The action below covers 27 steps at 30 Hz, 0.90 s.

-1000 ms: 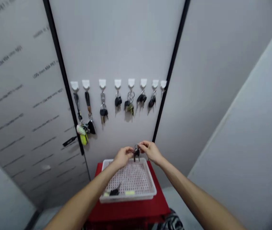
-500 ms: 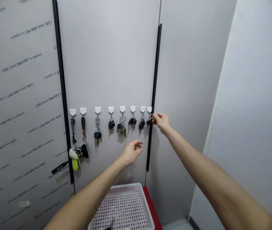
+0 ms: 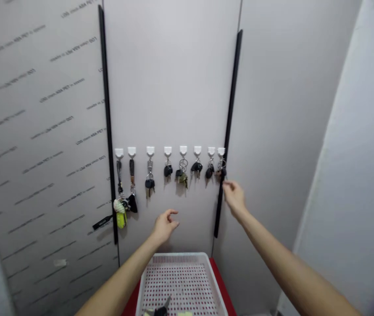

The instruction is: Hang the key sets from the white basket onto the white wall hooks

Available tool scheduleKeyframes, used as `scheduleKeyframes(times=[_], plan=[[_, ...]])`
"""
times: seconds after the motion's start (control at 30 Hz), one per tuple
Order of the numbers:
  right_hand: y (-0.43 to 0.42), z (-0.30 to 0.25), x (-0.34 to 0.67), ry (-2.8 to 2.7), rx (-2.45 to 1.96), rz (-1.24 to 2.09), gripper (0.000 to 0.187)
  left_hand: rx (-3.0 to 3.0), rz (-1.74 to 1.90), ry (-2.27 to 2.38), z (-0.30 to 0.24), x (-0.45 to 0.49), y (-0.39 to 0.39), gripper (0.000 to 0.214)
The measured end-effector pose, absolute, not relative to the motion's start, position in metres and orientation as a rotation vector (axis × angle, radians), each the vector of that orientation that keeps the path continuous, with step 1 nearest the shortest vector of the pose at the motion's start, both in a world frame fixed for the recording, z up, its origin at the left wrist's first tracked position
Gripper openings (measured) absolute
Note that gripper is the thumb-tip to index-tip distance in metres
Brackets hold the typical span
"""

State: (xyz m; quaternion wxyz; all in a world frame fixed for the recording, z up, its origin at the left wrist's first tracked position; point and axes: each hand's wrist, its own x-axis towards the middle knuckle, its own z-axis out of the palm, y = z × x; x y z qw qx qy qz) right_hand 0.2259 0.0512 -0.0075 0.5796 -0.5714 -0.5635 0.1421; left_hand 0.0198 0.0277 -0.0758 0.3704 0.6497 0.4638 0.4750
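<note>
A row of several white wall hooks point(image 3: 183, 150) runs across the grey panel, each with keys hanging from it. A bunch of dark keys point(image 3: 221, 169) hangs on the rightmost hook. My right hand point(image 3: 234, 197) hovers just below that bunch, fingers loosely apart and holding nothing. My left hand point(image 3: 164, 225) floats lower, in front of the wall and above the tray, its fingers curled loosely with nothing in them. A white perforated tray point(image 3: 180, 281) sits below on a red surface and holds a dark key point(image 3: 161, 310) near its front edge.
Two black vertical strips point(image 3: 108, 131) frame the panel. A large key bundle with a yellow and white fob point(image 3: 120, 213) hangs from the leftmost hooks. A grey wall point(image 3: 354, 175) closes the right side. The left panel carries printed protective film.
My right hand has let go of the keys on the rightmost hook and dropped below them. My left hand has sunk a little. The camera view shifted left.
</note>
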Motion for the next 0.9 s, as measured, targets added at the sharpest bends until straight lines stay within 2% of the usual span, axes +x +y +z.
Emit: scheduleKeyframes(times=[0.07,0.13,0.23,0.4,0.73,0.9], plan=[[0.039,-0.033,0.199,-1.474,-1.339,0.487,0.036,1.585,1.306,1.216,-0.073,0.009,0.022,0.039],[0.025,-0.038,0.168,-1.657,-1.23,0.643,0.05,1.563,1.457,1.108,-0.052,0.001,0.012,0.052],[0.004,-0.007,0.13,-1.719,-0.844,0.628,0.065,1.621,1.704,0.793,0.001,-0.007,-0.008,0.068],[-0.014,0.045,0.101,-1.646,-0.496,0.565,0.069,1.702,1.8,0.551,0.053,-0.014,-0.031,0.072],[-0.014,0.039,0.087,-1.669,-0.5,0.639,0.069,1.689,1.772,0.578,0.039,-0.016,-0.026,0.07],[0.005,0.006,0.077,-1.776,-0.822,0.691,0.044,1.621,1.748,1.051,0.006,-0.053,-0.009,0.059]])
